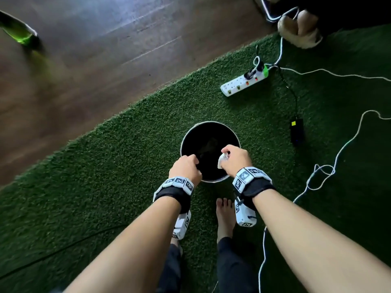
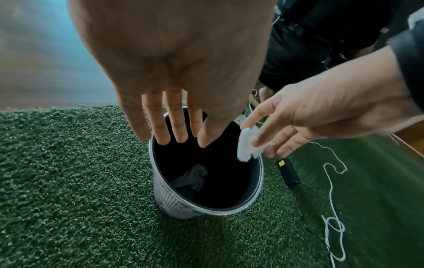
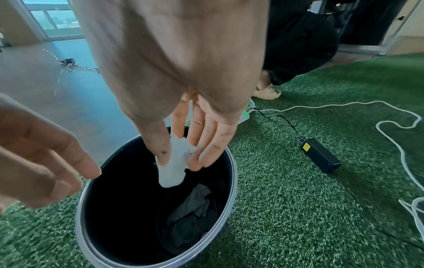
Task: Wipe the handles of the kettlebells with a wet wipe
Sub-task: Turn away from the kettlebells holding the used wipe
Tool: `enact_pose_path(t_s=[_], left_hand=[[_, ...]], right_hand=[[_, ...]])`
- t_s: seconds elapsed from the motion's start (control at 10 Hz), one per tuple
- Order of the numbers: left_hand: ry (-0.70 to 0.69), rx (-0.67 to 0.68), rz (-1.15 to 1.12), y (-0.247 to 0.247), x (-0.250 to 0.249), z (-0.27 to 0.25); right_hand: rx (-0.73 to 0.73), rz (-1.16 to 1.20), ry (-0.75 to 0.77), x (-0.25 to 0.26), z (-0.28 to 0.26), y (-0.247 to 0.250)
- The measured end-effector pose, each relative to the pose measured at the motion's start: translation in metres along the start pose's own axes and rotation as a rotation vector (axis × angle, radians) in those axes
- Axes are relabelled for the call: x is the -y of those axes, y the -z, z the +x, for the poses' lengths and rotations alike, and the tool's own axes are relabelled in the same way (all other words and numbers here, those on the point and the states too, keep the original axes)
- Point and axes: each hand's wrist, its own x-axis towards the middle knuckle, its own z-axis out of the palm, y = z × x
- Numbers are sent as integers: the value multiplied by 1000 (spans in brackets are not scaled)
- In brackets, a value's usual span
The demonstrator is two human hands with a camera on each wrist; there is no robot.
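Two bare forearms reach forward from the bottom of the head view, each with a black wrist strap carrying white marker blocks. The right hand (image 1: 236, 158) pinches a crumpled white wet wipe (image 1: 222, 161) between thumb and fingertips, holding it over the open mouth of a round metal bin (image 1: 195, 126), near the rim at about 4 o'clock. The left hand (image 1: 186, 169) hangs over the bin's rim at about 8 o'clock; in the left wrist view its fingers are straight, spread and holding nothing. The bin is black inside, with a dark crumpled piece (image 2: 191, 178) lying at the bottom. It stands on green artificial turf (image 1: 105, 176). A bare foot (image 1: 225, 216) rests on the turf just at 6 o'clock of the bin. A white power strip (image 1: 243, 82) lies at 1 o'clock from the bin, well apart, and a black adapter (image 1: 296, 132) lies at 3 o'clock. White cables (image 1: 321, 172) trail across the turf on the right. Brown wooden floor (image 1: 95, 49) fills the upper left. No kettlebell is in view.
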Motion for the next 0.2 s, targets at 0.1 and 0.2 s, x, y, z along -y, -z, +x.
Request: enact_pose_path(t_s=[0.1,0.2], left_hand=[[50,-11,-29,-7,-9,5],[75,-21,-59,-10,-22,9]], right_hand=[[74,-41,41,-9,14,-1],[109,-67,52,-16,27,1]])
